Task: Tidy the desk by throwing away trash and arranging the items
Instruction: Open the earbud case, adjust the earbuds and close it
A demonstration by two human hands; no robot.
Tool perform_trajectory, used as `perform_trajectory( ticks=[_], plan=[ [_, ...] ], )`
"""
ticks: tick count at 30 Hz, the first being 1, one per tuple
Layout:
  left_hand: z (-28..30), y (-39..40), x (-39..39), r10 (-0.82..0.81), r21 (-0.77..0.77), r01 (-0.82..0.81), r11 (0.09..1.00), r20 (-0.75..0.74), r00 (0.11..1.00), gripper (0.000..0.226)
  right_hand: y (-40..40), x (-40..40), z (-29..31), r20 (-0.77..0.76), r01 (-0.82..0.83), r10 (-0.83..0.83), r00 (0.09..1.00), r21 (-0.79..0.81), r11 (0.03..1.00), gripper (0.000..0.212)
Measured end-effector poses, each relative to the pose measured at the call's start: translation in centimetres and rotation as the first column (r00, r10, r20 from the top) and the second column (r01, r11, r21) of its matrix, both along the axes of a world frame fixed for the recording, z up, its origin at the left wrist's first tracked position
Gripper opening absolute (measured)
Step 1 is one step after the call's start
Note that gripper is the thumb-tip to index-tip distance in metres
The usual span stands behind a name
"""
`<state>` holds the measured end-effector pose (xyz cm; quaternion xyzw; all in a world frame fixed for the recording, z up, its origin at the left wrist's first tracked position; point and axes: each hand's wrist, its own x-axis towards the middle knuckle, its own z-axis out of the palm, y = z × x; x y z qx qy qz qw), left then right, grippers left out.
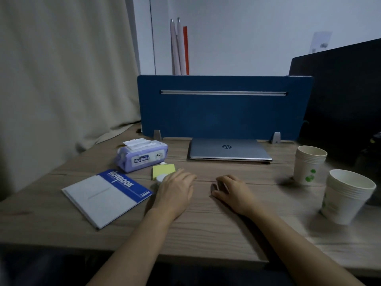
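Surface (206, 228) lower frame, looked half tidied: laptop (228, 149) shut at centre; notebook (107, 195), wipes (142, 155), notes (162, 170) left; cups (309, 164) right. Left hand (177, 190) on small white thing (160, 178), grip unclear; right hand (231, 189) curled, holding nothing seen.

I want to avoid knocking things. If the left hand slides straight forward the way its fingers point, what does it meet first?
Probably nothing soon: the left hand points at bare desk, between the yellow sticky notes and the closed laptop. Depth is unclear.
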<state>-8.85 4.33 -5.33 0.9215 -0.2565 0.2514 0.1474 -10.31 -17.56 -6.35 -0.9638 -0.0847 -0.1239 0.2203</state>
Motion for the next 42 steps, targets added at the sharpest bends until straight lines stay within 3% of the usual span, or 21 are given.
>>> perform_trajectory(
  ticks=[4, 9, 18, 25, 31, 37, 42],
  plan=[
    [0.0, 4.1, -1.0, 0.119, -0.067, -0.117, 0.991, 0.018, 0.993, 0.04, 2.4, -0.5, 0.1, -0.025, -0.079, 0.078, 0.997, -0.044, 0.996, 0.051],
    [0.0, 7.7, -0.5, 0.266, -0.128, -0.283, 0.951, -0.133, 0.955, 0.059, 5.4, 0.5, 0.1, -0.02, -0.15, 0.149, 0.989, -0.04, 0.988, 0.046],
    [-0.5, 7.1, 1.7, 0.269, -0.045, -0.279, 0.959, -0.162, 0.949, 0.062, 8.1, 5.8, 0.2, 0.043, -0.153, 0.15, 0.988, 0.071, 0.986, 0.048],
    [-1.0, 6.5, 3.2, 0.168, -0.128, -0.192, 0.973, -0.178, 0.969, 0.053, 8.7, 10.2, 0.4, 0.043, -0.17, 0.165, 0.985, 0.25, 0.953, 0.049],
    [-1.0, 4.9, 4.3, 0.027, -0.203, -0.067, 0.977, -0.192, 0.981, 0.049, 5.9, 10.4, 0.5, 0.025, -0.142, 0.148, 0.989, 0.464, 0.874, 0.03],
    [-0.7, 1.0, 6.1, -0.144, -0.18, 0.1, 0.979, -0.25, 0.957, 0.05, -0.9, 8.1, 1.1, -0.007, -0.103, 0.117, 0.993, 0.419, 0.902, 0.015],
    [-0.6, -2.5, 8.2, -0.196, -0.21, 0.131, 0.969, -0.327, 0.924, 0.057, -5.0, 6.7, 0.9, -0.027, -0.037, 0.057, 0.998, 0.481, 0.876, 0.015]
  ],
)
